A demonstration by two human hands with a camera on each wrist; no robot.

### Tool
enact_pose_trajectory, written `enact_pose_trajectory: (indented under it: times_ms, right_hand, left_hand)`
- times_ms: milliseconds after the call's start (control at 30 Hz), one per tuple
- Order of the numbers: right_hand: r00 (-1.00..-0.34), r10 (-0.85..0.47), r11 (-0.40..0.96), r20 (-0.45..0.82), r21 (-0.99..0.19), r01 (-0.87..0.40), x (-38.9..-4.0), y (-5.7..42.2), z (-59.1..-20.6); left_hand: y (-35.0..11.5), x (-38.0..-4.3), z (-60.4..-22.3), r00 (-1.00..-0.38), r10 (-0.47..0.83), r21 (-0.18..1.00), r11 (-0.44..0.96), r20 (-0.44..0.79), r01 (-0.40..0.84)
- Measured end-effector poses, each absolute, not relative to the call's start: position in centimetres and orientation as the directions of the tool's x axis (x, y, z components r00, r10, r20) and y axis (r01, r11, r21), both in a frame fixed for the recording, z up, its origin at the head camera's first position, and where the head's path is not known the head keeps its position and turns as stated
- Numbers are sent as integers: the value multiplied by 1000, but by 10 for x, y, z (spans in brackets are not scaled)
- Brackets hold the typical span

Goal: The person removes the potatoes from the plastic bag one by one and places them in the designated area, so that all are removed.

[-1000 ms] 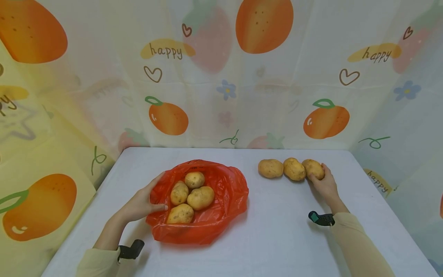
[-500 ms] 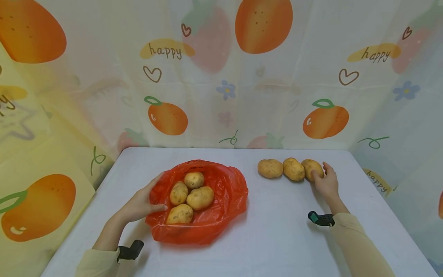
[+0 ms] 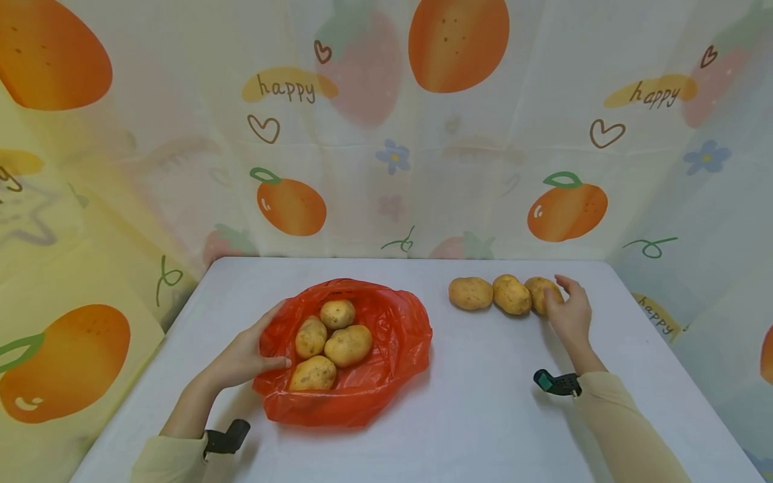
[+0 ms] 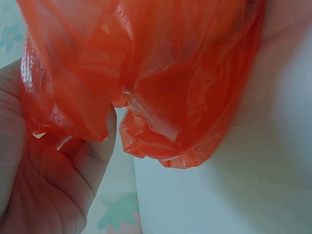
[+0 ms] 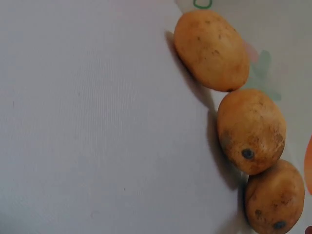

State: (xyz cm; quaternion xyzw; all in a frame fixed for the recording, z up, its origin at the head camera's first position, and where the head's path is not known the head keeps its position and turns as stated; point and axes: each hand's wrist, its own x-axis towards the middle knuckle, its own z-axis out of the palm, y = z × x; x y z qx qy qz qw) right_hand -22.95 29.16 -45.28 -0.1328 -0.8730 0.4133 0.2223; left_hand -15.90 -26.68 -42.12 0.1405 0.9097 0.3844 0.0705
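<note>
Left hand [image 3: 244, 355] held the red bag [image 3: 395, 342] by its left side between thumb and fingers; 4 potatoes [image 3: 348, 346] sat inside. Right hand [image 3: 570, 320] was empty, fingers apart, just beside the rightmost of 3 potatoes [image 3: 512, 295] lined up on the tabletop [image 3: 477, 402], right of the bag.

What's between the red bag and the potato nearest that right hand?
The row's left potato and middle potato, past a strip of bare white tabletop; the head view shows this.
</note>
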Motion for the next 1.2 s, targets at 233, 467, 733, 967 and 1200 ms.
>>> enact_pose_trajectory:
  times_ms: [233,467,733,967,1200]
  right_hand:
    - [-882,367,592,296,-806,-24,-229,277,-443]
    - [-887,308,580,343,-807,-110,-231,264,-435]
    - [-909,230,541,347,-822,-177,-230,245,-425]
    - [-931,117,487,346,-837,-250,-224,226,-417]
    - [-931,22,435,365,-842,-320,-208,200,-395]
  left_hand:
    - [-267,-159,-421,-948,316,719,663,-18,207]
    - [-267,-159,-419,-948,318,719,664,-23,205]
    - [-267,-159,-416,-948,318,719,667,-34,198]
    - [-269,-160,-416,-946,322,728,657,-35,197]
    - [-270,-159,-415,-945,325,739,645,-33,196]
